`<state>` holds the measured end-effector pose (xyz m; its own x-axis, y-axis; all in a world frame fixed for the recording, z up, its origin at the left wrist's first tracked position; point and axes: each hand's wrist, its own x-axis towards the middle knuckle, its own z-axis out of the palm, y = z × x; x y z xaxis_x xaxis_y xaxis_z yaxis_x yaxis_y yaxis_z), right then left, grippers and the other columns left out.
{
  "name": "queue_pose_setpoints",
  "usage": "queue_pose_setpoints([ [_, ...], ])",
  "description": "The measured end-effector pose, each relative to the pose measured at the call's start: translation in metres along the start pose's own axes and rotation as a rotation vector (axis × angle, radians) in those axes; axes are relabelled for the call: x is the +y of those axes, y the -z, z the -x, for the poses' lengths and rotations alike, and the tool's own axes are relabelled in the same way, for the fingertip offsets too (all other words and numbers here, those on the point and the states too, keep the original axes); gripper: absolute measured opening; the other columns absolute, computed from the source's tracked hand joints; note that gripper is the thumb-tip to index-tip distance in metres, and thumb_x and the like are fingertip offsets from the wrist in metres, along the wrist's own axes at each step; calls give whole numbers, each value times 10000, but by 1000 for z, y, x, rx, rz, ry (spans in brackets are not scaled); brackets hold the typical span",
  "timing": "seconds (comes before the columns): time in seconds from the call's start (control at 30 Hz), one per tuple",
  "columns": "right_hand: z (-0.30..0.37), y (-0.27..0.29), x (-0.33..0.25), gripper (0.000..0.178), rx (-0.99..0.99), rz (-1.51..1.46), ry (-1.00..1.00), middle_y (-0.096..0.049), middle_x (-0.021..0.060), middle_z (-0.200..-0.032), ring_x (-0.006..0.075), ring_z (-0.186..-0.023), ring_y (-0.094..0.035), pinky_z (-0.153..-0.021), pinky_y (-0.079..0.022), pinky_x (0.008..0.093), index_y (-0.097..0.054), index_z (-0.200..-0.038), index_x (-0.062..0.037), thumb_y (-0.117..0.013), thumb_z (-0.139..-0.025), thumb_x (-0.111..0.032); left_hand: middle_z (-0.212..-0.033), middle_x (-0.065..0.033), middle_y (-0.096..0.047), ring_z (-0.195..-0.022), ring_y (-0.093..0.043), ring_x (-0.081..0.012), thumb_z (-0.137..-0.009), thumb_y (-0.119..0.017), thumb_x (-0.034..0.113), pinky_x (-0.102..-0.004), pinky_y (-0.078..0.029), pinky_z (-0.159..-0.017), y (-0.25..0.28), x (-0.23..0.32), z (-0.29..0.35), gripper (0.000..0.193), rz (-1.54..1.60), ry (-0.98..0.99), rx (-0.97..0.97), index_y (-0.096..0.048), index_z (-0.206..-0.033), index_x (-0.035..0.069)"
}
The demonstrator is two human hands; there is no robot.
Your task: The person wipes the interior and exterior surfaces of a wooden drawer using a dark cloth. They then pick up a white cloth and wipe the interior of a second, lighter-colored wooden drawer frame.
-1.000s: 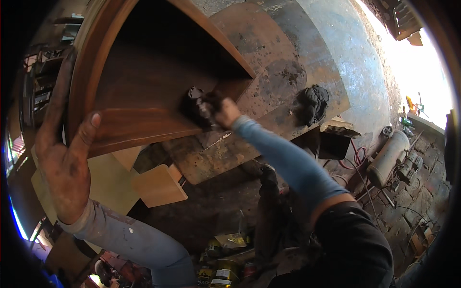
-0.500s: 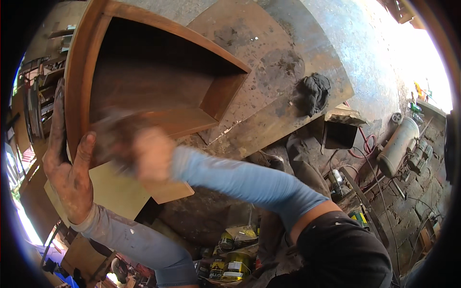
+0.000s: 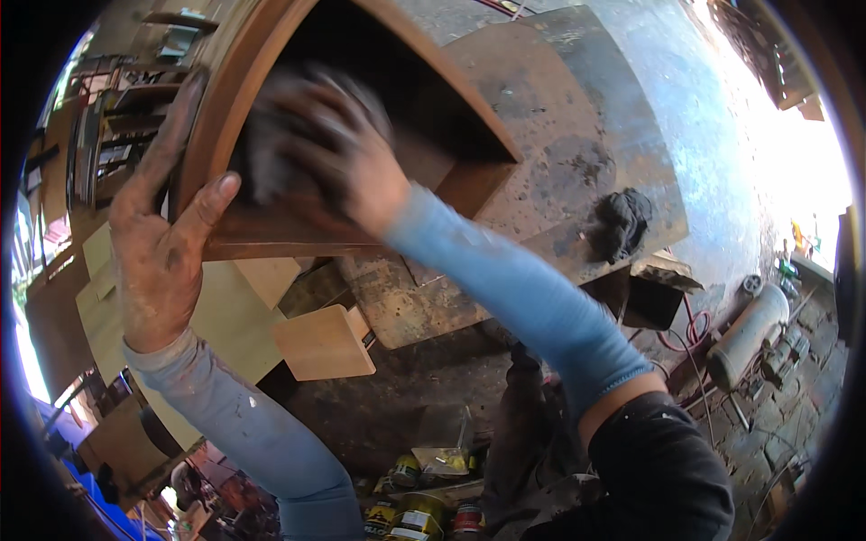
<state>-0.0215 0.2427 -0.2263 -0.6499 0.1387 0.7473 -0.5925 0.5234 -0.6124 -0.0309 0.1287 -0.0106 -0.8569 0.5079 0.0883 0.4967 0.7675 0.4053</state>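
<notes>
A brown wooden box-like cabinet (image 3: 255,68) with an open front and a dark inside fills the upper left. My left hand (image 3: 171,243) steadies its near left corner, thumb on the front edge and fingers stretched along the outer side. Inside the opening, my right hand (image 3: 347,149) presses a dark grey rag (image 3: 280,149) against the inner face; motion blurs both. Another black crumpled rag (image 3: 624,224) lies to the right on the stained board (image 3: 541,149) beneath the cabinet.
Below the cabinet are a pale wooden piece (image 3: 325,344) and a light panel (image 3: 221,338). Paint cans (image 3: 419,518) stand near my legs at the bottom. At right lie a compressor tank (image 3: 747,338) and a red hose (image 3: 693,329). Wood offcuts (image 3: 90,153) are stacked at left.
My right hand has swept the rag from the cabinet's near lower edge up and deeper into the opening. My left hand still holds the corner. The whole view has shifted.
</notes>
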Motion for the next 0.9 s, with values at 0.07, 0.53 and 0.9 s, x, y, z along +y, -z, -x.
queue_pose_setpoints([
  [0.07,-32,-36,19,418,-402,147,157,-537,211,-1316,415,-1204,-515,-1045,-399,515,-648,-1175,-106,-602,-777,-225,-1358,-190,-540,-1249,-524,-280,-804,-747,340,-389,-387,-1080,0,-3,4,710,-2,6,0,-505,-1373,-9],
  [0.53,-8,-63,9,448,-702,19,72,-580,202,-1269,383,-1196,-537,-1088,-401,454,-635,-1203,-110,-608,-756,-94,-1326,-210,-558,-1232,-532,-300,-783,-745,402,-391,-370,-1088,-1,-16,0,773,-16,20,16,-497,-1365,-43],
  [0.9,146,-33,60,414,-315,-122,-261,-665,191,-1104,341,-1039,-636,-892,-524,417,-668,-1090,-55,-681,-679,-105,-1341,-228,-541,-1248,-524,-317,-768,-729,433,-392,-386,-1083,-5,-10,7,784,-101,96,42,-503,-1374,-11],
])
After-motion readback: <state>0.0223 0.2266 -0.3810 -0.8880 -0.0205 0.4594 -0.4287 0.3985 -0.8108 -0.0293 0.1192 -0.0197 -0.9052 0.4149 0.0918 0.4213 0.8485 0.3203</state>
